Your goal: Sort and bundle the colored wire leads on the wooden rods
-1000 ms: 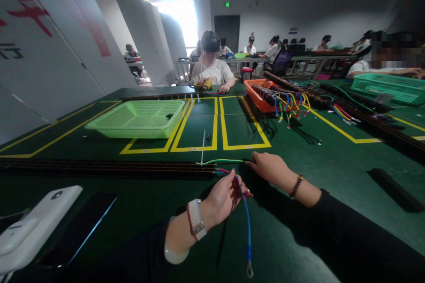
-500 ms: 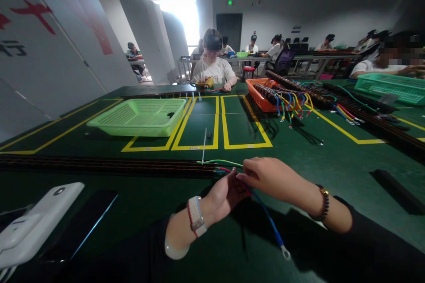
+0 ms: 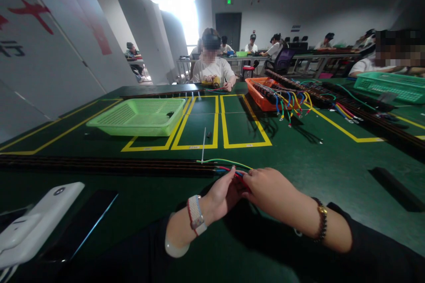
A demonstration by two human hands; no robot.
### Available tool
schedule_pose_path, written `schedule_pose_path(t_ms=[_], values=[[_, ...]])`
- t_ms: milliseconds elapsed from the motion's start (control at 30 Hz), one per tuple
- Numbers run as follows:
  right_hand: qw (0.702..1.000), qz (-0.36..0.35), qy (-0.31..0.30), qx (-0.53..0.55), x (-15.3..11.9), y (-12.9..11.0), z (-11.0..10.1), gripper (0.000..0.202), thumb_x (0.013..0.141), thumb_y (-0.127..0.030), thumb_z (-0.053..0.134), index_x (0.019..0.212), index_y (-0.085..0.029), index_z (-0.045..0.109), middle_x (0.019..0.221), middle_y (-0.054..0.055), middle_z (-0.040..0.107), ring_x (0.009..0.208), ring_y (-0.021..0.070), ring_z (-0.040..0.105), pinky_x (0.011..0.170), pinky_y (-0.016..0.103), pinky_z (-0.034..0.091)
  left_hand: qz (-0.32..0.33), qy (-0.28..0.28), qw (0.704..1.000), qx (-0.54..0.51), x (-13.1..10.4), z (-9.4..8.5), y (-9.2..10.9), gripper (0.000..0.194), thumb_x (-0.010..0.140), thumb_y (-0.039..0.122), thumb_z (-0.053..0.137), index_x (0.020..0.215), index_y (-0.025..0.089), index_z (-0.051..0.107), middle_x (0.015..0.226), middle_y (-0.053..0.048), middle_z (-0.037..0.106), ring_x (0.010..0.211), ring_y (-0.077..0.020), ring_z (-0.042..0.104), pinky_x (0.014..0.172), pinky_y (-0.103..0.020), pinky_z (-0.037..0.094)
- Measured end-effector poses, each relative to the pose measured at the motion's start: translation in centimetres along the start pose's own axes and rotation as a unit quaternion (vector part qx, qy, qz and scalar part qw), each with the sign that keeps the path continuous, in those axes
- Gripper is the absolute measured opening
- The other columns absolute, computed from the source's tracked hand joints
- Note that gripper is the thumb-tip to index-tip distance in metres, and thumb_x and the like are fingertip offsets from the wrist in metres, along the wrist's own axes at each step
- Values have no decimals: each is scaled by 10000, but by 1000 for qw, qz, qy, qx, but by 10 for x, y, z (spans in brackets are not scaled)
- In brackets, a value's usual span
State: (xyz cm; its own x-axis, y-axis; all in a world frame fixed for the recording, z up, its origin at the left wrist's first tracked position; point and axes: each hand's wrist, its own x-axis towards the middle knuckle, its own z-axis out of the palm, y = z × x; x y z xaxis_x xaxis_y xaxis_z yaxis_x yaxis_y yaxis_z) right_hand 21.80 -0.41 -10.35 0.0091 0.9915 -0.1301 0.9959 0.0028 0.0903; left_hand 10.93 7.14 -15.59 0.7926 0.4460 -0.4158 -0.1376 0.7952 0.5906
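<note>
Both hands meet at the end of a long dark cable bundle [image 3: 133,167] that lies across the table. My left hand [image 3: 222,199] is closed around the coloured wires [image 3: 229,170], red and blue, with its thumb on top. My right hand [image 3: 268,188] grips the same wires just to the right, its fingers wrapped and partly hidden. A green-yellow wire [image 3: 226,161] arches from the bundle to the right hand. A white cable tie [image 3: 203,143] stands up from the bundle. Under the right wrist a ring terminal [image 3: 298,232] shows faintly.
Beyond the bundle stand a light green basket [image 3: 99,117] and an orange basket [image 3: 252,95] with terminal-ended wires. A phone [image 3: 86,225] and a white device [image 3: 43,216] lie at left, a black strip [image 3: 395,188] at right. A co-worker [image 3: 212,66] sits opposite.
My right hand has turned and lowered, its fingers now wrapped around the wires. The blue wire that hung toward me is now mostly hidden beneath it. My left hand has barely moved.
</note>
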Motion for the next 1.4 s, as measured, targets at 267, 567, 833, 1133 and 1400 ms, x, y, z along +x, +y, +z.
schedule_pose_path(t_ms=[267, 567, 833, 1133, 1400], values=[[999, 31, 13, 0, 1, 3, 3, 397, 890, -299, 275, 954, -172, 646, 877, 97, 624, 790, 142, 626, 730, 240, 448, 25, 13, 1000, -4, -1, 2, -3, 308, 807, 439, 473, 762, 141, 536, 738, -11, 608, 703, -62, 574, 705, -191, 431], [996, 78, 40, -16, 7, 18, -1, 513, 906, -374, 213, 901, -128, 663, 870, 132, 614, 798, 129, 623, 768, 249, 463, 32, -10, 999, 19, 1, -3, -5, 337, 793, 475, 482, 844, 151, 561, 843, -30, 627, 804, -102, 598, 821, -257, 462], [993, 111, -17, 16, 30, 38, 8, 512, 874, -465, 280, 961, -155, 678, 934, 128, 620, 915, 183, 625, 835, 322, 477, 51, 11, 994, 95, -4, 1, -4, 345, 810, 498, 380, 707, 174, 442, 577, 31, 467, 584, -66, 493, 690, -234, 419], [993, 104, -33, 39, 38, 45, 21, 558, 874, -506, 281, 970, -125, 677, 925, 123, 616, 859, 110, 611, 783, 188, 444, 56, 8, 994, 92, -5, 1, -5, 332, 804, 490, 399, 715, 173, 445, 596, 25, 485, 590, -68, 508, 671, -230, 425], [992, 46, 80, 90, 16, 23, -4, 548, 870, -582, 244, 1073, -214, 597, 1014, 66, 597, 911, 112, 582, 756, 181, 412, 45, 27, 998, 18, 3, -2, -5, 198, 816, 355, 445, 811, 179, 536, 764, 6, 604, 688, -80, 585, 735, -246, 494]])
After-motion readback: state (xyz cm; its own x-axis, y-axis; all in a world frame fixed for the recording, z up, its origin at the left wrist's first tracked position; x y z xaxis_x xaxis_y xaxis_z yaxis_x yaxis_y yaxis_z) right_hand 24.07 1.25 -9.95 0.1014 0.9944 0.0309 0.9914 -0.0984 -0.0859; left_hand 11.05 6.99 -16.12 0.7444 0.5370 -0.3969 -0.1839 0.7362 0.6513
